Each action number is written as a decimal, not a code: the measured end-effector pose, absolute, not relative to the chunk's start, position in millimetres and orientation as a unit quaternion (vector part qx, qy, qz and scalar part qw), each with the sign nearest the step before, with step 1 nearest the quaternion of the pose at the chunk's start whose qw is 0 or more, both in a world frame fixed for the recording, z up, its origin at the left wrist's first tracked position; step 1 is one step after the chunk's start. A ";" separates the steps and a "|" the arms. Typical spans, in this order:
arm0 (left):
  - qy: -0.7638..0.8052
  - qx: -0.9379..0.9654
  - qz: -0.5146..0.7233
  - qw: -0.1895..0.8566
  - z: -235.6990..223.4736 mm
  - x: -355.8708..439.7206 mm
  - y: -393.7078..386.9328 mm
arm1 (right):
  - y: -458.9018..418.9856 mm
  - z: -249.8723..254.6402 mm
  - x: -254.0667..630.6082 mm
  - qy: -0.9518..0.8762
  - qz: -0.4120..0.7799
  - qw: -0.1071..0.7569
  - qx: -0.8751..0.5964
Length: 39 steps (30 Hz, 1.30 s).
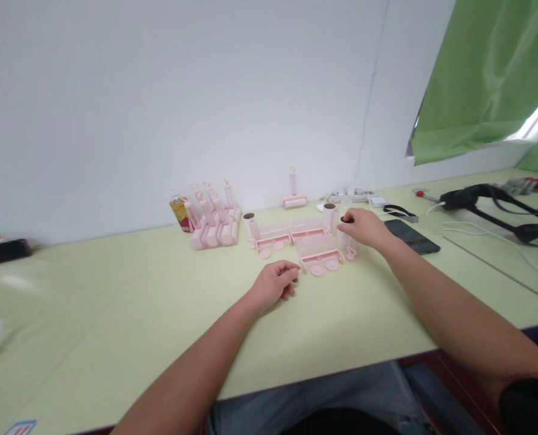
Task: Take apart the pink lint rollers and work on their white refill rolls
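My right hand (pixel 367 226) pinches the top rim of a white sticky-paper roll (pixel 345 239) with a dark hollow core, standing on the table. My left hand (pixel 276 283) rests on the tabletop, fingers loosely curled and slightly apart, with nothing visible in them. Between the hands lies a pink lint roller cover (pixel 318 246), its pink frame and round end caps (pixel 331 264) in front. Behind are two more such sets, a second white roll (pixel 329 219) and, at the left, a third roll (pixel 249 226) beside a pink handle (pixel 254 230).
Several assembled pink lint rollers (pixel 214 226) stand at the left near a bottle (pixel 182 212). Another lint roller (pixel 294 196) stands by the wall. To the right are a black tablet (pixel 411 236), a power strip (pixel 350 197), white cables and a black headset (pixel 481 199).
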<state>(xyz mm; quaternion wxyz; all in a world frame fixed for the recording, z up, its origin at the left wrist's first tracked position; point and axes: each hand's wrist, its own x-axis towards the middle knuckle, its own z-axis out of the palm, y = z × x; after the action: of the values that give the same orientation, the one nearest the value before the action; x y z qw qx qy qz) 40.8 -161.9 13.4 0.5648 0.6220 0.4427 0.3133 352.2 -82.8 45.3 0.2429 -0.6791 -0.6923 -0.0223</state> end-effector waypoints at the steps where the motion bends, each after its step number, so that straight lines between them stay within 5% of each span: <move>1: 0.443 0.622 0.312 0.565 13.7 40.9 -162.0 | -82.7 44.7 352.4 -0.689 -0.022 0.248 -0.681; 28: 0.453 0.630 0.305 0.552 19.6 41.3 -162.9 | -93.2 40.8 350.7 -0.672 0.001 0.361 -0.647; 39: 0.440 0.624 0.327 0.557 19.5 41.2 -163.0 | -138.6 70.3 315.7 -0.643 -0.036 0.643 -0.414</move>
<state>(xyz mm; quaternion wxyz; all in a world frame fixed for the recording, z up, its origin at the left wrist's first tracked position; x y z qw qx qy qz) 41.2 -163.0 19.5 0.5570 0.6236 0.4403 0.3270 315.7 -138.6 70.3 0.6432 -0.4141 -0.6430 -0.0363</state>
